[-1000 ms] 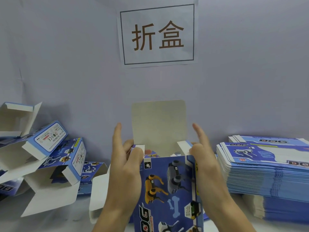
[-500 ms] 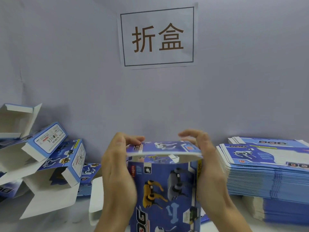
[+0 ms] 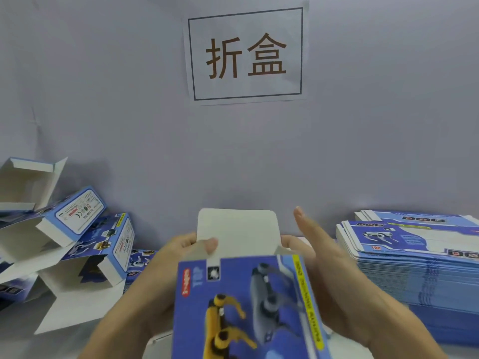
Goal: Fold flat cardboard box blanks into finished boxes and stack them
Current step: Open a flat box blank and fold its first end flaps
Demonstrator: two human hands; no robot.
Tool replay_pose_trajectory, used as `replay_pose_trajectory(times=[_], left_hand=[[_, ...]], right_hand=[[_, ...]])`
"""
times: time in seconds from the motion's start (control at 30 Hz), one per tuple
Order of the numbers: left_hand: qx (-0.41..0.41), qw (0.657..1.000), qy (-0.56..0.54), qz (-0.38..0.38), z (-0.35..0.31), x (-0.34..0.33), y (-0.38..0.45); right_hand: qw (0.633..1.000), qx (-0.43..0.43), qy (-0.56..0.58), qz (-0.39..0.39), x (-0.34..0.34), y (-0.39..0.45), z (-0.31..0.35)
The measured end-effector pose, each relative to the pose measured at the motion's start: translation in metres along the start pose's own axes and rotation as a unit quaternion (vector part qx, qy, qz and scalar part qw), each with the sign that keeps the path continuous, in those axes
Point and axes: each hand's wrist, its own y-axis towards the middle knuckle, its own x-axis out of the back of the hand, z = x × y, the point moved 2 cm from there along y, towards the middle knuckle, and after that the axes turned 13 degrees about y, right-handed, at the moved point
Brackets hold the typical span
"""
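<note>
A blue box (image 3: 248,307) printed with a yellow and a grey robot dog is held up in front of me, its white top flap (image 3: 237,231) standing upright. My left hand (image 3: 166,275) grips the box's left side, with the thumb pressed on the base of the flap. My right hand (image 3: 326,270) lies against the right side of the box, the index finger pointing up and the fingers fairly straight. A tall stack of flat blue blanks (image 3: 414,268) lies at the right. Several folded boxes (image 3: 85,244) with open flaps are heaped at the left.
A grey wall stands close behind, with a paper sign (image 3: 246,55) bearing two brown characters. A white table surface (image 3: 77,340) shows at the lower left between the heap and my arms.
Half a second ago the top flap was folded down over the box under both hands. Now it stands up again, and the box has come closer to the camera and tilted back.
</note>
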Motion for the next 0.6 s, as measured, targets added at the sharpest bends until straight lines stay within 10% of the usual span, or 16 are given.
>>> replay_pose_trajectory(times=[0.23,0.6], left_hand=[[0.0,0.996,0.045,0.075,0.029,-0.006,0.0],[-0.119,0.993,0.02,-0.008,0.013,-0.013,0.0]], right_hand=[[0.988,0.118,-0.031,-0.093,0.024,0.014,-0.026],[0.977,0.172,0.029,-0.126,0.015,0.003,-0.015]])
